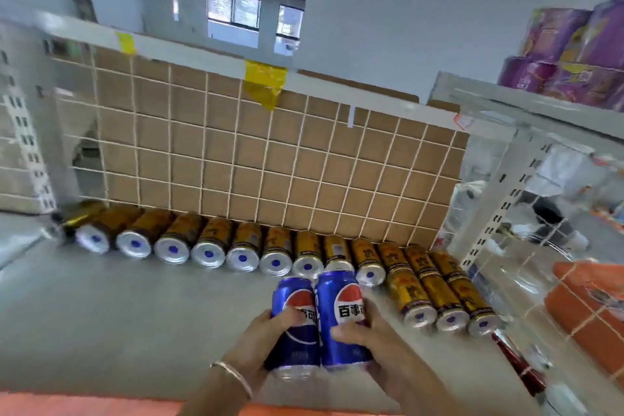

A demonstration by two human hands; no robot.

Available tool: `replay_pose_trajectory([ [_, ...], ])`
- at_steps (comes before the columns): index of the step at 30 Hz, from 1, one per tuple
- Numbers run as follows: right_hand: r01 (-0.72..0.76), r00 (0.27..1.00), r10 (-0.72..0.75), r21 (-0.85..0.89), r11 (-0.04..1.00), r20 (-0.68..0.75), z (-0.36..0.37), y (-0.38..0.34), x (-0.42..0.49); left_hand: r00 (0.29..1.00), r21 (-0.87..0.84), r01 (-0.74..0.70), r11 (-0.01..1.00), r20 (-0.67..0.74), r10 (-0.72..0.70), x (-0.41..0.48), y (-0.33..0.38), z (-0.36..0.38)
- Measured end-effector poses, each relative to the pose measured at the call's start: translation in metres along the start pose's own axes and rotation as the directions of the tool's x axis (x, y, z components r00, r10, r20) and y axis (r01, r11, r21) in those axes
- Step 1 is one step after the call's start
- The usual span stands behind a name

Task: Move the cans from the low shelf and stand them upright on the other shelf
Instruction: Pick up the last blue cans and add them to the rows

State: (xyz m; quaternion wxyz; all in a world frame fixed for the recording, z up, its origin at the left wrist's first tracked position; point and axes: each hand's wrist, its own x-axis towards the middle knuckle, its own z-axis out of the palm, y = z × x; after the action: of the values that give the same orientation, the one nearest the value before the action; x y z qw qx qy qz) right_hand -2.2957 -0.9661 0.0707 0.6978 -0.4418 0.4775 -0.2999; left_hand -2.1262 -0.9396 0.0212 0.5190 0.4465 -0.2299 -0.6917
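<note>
Left hand [266, 341] grips left blue can [297, 311], right hand [364, 344] the right blue can [341, 307]. Both cans' long axes point away toward gold cans [243, 248]; prob. above the shelf [118, 321], contact unclear.

Single head view, wide-angle, looking forward and down, close over grey shelf surface [118, 314]; cardboard-backed wire grid [270, 152] across frame centre.
</note>
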Motion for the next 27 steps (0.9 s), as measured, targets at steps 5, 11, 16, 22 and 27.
replay_pose_trajectory([
  [5,-0.103,0.965,0.090,0.042,0.994,0.246,0.096,0.004,0.001,0.982,-0.034,-0.150,0.988,-0.123,0.144,-0.064,0.030,-0.079],
  [11,-0.247,0.812,0.133,0.127,0.961,0.569,0.231,0.026,-0.013,0.921,-0.048,-0.264,0.963,-0.311,0.236,-0.155,0.058,-0.185],
  [16,-0.157,0.730,0.086,0.045,0.987,0.678,0.342,0.054,-0.016,0.852,-0.034,-0.328,0.944,-0.443,0.280,-0.225,0.075,-0.270],
  [22,-0.028,0.760,0.124,-0.158,0.987,0.638,0.449,0.090,0.000,0.730,0.043,-0.389,0.920,-0.595,0.336,-0.291,0.093,-0.360],
  [27,0.020,0.751,0.113,-0.193,0.981,0.650,0.515,0.101,0.012,0.635,0.177,-0.410,0.895,-0.649,0.420,-0.318,0.114,-0.412],
])
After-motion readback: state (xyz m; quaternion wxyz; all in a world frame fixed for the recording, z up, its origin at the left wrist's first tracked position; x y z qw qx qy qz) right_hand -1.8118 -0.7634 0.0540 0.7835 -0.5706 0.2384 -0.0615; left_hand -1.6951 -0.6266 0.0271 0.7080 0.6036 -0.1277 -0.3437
